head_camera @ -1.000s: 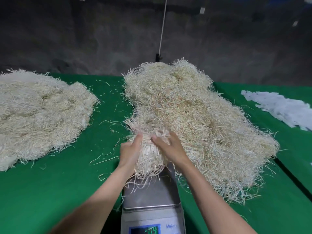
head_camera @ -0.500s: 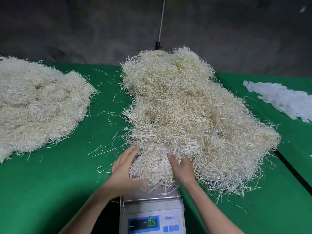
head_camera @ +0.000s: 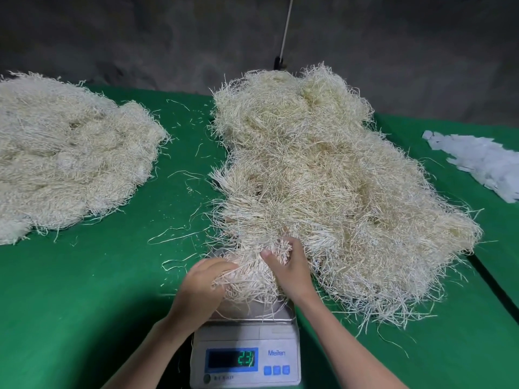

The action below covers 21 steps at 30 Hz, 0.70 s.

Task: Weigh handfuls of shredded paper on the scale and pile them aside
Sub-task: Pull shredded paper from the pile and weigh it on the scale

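Centrally, one white plastic digital scale [head_camera: 247, 341] with a brushed steel platter stood on the green felt-covered table [head_camera: 98, 276]. Its blue-framed display showed green digits, too blurred to read surely, with three small blue buttons beside it.

On the scale's platter lay one cream, stringy handful of shredded paper [head_camera: 250, 282]. Its thin straight strips were bunched into a rough sheaf, and frayed ends hung over the platter's near edge.

Hands: two, both bare, both above the scale. The left hand [head_camera: 200, 287] gripped the handful's left side, fingers curled into the strips. The right hand [head_camera: 292, 270] gripped its right side, thumb pressed over the top and fingers tucked in behind.

Heaps of shredded paper: two. One large, shaggy, straw-coloured pile [head_camera: 323, 178] lay beyond and right of the scale, its near edge touching the handful. One flatter, wider left pile [head_camera: 64, 158] of the same strips lay well left of the scale.

Loose strands [head_camera: 174, 237], many, thin and curled, were scattered on the felt between the scale and the left pile.

One heap of flat white paper scraps [head_camera: 483, 161] lay far right of the scale. One thin white line [head_camera: 286, 29], rod or cord, rose against the rough grey wall [head_camera: 140, 37] behind the scale.
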Tool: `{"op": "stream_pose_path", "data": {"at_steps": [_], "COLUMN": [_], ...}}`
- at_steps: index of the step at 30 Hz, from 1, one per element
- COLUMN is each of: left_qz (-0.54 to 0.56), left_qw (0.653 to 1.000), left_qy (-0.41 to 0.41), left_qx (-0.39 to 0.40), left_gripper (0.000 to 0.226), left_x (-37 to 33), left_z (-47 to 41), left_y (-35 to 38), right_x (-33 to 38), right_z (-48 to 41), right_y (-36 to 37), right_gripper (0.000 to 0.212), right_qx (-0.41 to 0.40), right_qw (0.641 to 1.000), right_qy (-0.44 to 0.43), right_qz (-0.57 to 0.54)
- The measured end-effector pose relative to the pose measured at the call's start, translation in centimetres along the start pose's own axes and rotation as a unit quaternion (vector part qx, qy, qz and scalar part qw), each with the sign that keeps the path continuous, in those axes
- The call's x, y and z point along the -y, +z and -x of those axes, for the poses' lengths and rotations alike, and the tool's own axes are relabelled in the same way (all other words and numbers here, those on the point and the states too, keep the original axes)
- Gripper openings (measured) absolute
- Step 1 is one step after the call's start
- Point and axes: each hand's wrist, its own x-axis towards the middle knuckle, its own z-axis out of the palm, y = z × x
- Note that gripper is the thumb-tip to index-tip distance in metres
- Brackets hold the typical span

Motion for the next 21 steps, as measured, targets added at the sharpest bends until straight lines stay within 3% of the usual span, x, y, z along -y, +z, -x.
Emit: {"op": "stream_pose_path", "data": {"at_steps": [3, 7, 12, 14, 16, 21], "left_qz": [0.005, -0.055, 0.024, 0.063, 0.075, 0.071], "left_qw": [1.000, 0.998, 1.000, 0.997, 0.993, 0.991], "left_qy": [0.004, 0.007, -0.005, -0.023, -0.034, -0.031], "left_qx": [-0.015, 0.035, 0.003, -0.040, -0.083, -0.110], "left_gripper": [0.066, 0.051, 0.078, 0.070, 0.049, 0.033], "left_x": [-0.3, -0.7, -2.7, -3.9, -5.0, -6.6], "left_z": [0.6, 1.1, 1.2, 1.0, 0.8, 0.3], "left_y": [-0.2, -0.8, -2.6, -3.3, -3.8, -4.4], "right_x": [0.1, 0.0, 1.0, 1.6, 2.0, 3.1], "right_z": [0.1, 0.3, 0.9, 1.4, 1.8, 2.6], "right_y": [0.1, -0.3, -2.1, -2.7, -3.2, -4.5], "right_gripper": [0.051, 0.064, 0.074, 0.084, 0.085, 0.056], "right_qx": [0.011, -0.018, -0.003, 0.010, 0.014, 0.011], "right_qw": [1.000, 0.993, 0.997, 0.997, 0.996, 0.991], "right_qy": [-0.013, -0.062, -0.076, -0.074, -0.080, -0.120], "right_qz": [0.024, 0.095, 0.025, 0.002, -0.022, -0.057]}}
